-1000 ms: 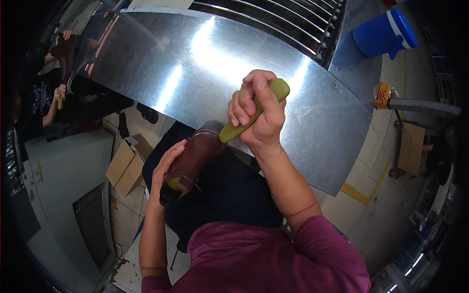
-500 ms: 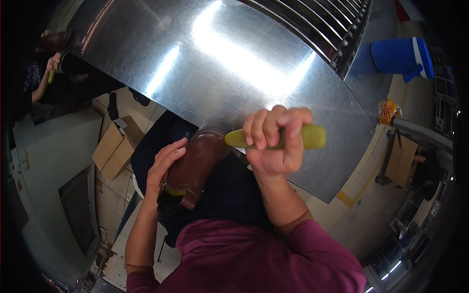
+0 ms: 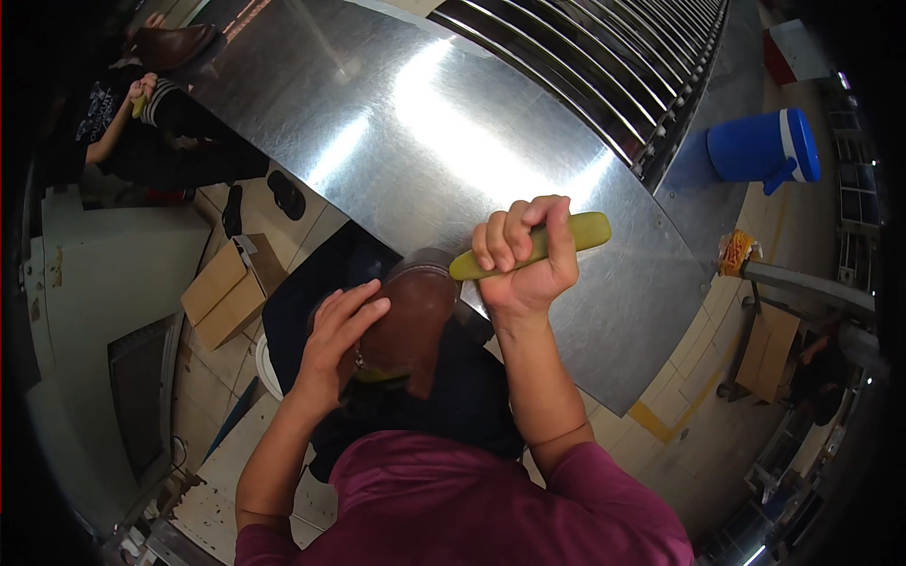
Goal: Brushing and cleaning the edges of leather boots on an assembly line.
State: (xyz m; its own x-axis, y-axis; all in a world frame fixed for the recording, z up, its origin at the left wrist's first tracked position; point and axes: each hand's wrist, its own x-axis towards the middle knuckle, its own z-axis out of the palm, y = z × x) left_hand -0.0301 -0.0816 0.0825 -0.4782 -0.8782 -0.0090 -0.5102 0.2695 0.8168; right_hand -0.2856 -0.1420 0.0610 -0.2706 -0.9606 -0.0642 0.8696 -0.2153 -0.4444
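A brown leather boot [image 3: 408,316] rests over my lap with its stitched toe end against the edge of the metal table. A yellow-green form shows inside its opening, which points toward me. My left hand [image 3: 342,338] steadies the boot from its left side, with fingers lying along the leather. The thumb cannot be made out. In my right hand [image 3: 524,259] is a smooth yellow-green bar [image 3: 590,231] with rounded ends, wrapped by the fingers. Its narrower left tip touches or nearly touches the stitched rim of the boot; exact contact is hard to tell.
The shiny metal table [image 3: 377,132] runs ahead of me, and a roller conveyor [image 3: 604,66] adjoins it. A blue jug [image 3: 755,146] stands at the right. At the left lies a cardboard box [image 3: 225,292] on the floor. Another person's hand [image 3: 142,87] works at the far left.
My left hand has slid farther over the boot's side. The bar in my right hand has tilted, its outer end higher. The view has shifted slightly.
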